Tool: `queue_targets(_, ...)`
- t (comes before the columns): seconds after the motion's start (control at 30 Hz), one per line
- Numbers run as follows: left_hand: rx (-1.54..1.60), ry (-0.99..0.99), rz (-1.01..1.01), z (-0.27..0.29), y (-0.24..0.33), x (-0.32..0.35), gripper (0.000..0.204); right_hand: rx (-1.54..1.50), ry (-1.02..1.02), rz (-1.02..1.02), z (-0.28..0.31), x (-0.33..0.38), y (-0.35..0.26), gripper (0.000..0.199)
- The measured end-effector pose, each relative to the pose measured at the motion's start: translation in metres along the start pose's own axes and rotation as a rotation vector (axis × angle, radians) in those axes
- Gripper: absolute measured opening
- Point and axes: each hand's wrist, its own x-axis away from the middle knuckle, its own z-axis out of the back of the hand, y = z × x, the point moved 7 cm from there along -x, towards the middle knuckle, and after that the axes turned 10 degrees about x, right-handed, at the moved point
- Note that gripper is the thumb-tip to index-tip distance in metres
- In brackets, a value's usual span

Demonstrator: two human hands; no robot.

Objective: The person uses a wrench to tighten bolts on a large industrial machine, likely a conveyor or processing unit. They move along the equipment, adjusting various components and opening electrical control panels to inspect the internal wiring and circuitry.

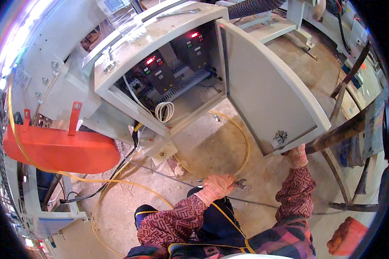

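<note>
My left hand point(218, 186), in a pale work glove, is closed around an open-end wrench point(239, 184) above my knees. The wrench's jaw sticks out to the right of the fist. At the lower edge of the grey cabinet door point(268, 86), my gloved right hand point(296, 157) grips the bottom corner, its fingertips partly hidden. The door stands swung out to the right of the electrical cabinet point(155, 129). Inside are two dark drive units point(155, 71) with lit red displays, a slotted wire duct point(183, 86) and a coil of white cable point(164, 112).
Another wrench point(177, 13) lies on the cabinet's top. An orange-red guard point(60, 149) juts out at left. A yellow hose point(136, 183) loops over the floor, with a dark cable point(160, 173) nearby. Rusty metal legs point(332, 172) stand at right, and a red object point(347, 237) lies lower right.
</note>
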Motion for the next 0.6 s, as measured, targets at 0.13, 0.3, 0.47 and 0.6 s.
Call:
queue_targets(0.13,0.049,-0.012,0.038,0.001,0.002,0.003,0.042,0.147,0.061,0.319,0.002,0.005,0.008,0.043)
queue_targets(0.3,0.051,-0.083,0.05,0.007,0.005,0.002,0.038,0.423,0.089,0.482,-0.015,0.022,-0.042,0.044)
queue_targets(0.47,0.071,-0.126,0.063,0.012,0.009,0.003,0.039,0.773,0.105,0.572,0.004,0.014,-0.024,0.044)
queue_targets(0.6,0.075,-0.135,0.074,0.011,0.01,0.002,0.039,0.014,-0.022,0.184,0.003,0.006,-0.007,0.034)
